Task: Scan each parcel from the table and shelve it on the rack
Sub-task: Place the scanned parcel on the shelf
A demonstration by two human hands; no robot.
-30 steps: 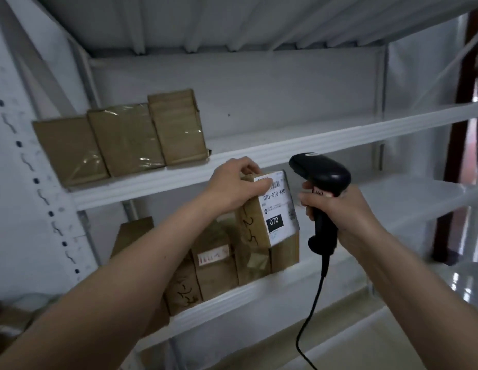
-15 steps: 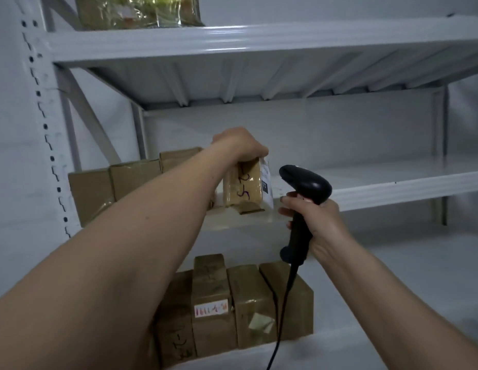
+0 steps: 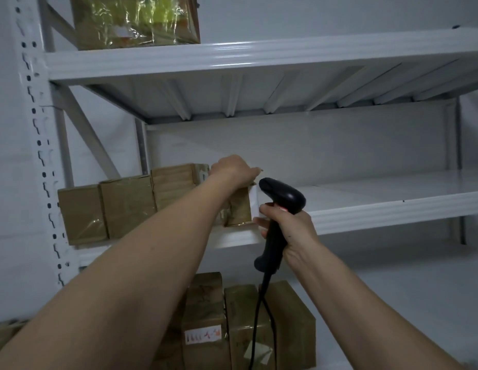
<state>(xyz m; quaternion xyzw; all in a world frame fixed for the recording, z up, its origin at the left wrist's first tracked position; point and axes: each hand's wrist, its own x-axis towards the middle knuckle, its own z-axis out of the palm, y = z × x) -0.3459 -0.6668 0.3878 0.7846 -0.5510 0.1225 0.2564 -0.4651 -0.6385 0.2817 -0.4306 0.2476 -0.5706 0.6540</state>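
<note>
The parcel stands on the middle shelf of the rack, at the right end of a row of three boxes, touching or nearly touching the last of them; its base sits close to the shelf's front lip. The left hand lies over its top, fingers curled down across the upper edge, gripping it from above. It is a small brown carton wrapped in clear tape, with a white label on the side turned away from the row. Judging by the one-handed lift to this height, it is light, and its square corners suggest stiff card that will not sag in the grip. The glossy tape is likely slick, so a hold across the top edge with fingers hooked over the far side looks safer than a pinch on the flat faces. The label face is best left free of fingers. The right hand is wrapped round the grip of a black scanner, just right of the parcel, its head almost touching the label side and its cable hanging down in front of more boxes on the shelf below. Above the parcel, on the top shelf, sits a larger box in crinkled film.
</note>
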